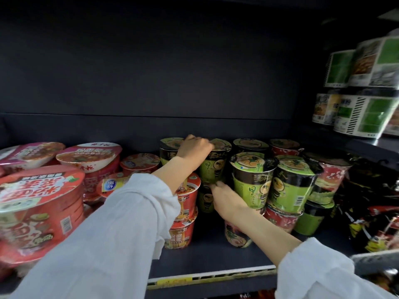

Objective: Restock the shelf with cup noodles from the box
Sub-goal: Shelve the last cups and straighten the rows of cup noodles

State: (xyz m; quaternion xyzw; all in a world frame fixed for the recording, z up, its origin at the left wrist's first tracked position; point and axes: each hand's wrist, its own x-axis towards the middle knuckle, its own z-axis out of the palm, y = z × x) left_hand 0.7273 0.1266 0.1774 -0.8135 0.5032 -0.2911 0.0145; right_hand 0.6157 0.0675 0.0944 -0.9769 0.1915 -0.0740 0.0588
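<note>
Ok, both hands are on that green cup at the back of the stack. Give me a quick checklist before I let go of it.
1. Left hand on top of the green cup: ok, fingers curl over its lid.
2. Right hand steadying the cup's base: ok, fingertips reach it; whether they grip it: cannot tell.
3. Cup seated flat on the cup below: cannot tell, the right hand hides the joint.
4. Cup upright: ok, no clear lean.
5. Neighbouring front green cup undisturbed: not ok, it leans.
6. Free shelf space in front for more cups: ok.
</note>
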